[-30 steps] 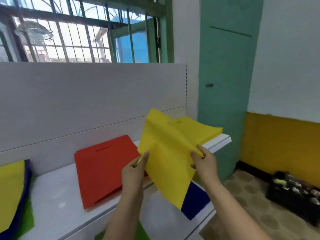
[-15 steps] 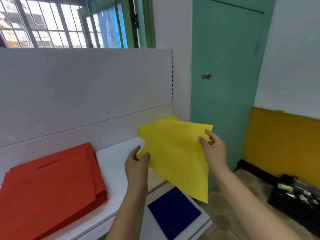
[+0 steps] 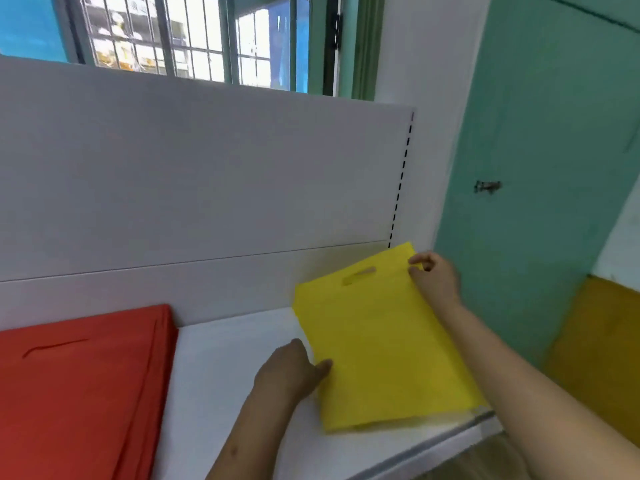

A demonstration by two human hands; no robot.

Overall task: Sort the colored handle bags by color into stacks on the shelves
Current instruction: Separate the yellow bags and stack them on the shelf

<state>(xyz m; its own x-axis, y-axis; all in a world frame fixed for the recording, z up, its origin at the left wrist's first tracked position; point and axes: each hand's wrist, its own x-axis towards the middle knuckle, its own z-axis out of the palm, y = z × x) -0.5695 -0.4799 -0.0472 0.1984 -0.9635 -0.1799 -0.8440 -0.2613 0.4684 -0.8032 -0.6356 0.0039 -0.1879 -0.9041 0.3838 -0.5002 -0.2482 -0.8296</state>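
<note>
A yellow handle bag (image 3: 381, 344) lies flat at the right end of the white shelf (image 3: 225, 375), its cut-out handle toward the back panel. My left hand (image 3: 291, 372) holds the bag's near left edge, thumb on top. My right hand (image 3: 433, 277) pinches the far right corner by the handle end. A stack of red handle bags (image 3: 79, 386) lies on the same shelf at the left, apart from the yellow one.
A white back panel (image 3: 207, 188) rises behind the shelf, with a barred window (image 3: 194, 39) above it. A teal door (image 3: 540, 168) with a latch stands right of the shelf end. The shelf's front edge (image 3: 433, 445) runs below the yellow bag.
The yellow bag was held up and folded in the air; now it lies flat on the shelf's right end. Both hands moved forward and down with it. The view shifted closer to the shelf.
</note>
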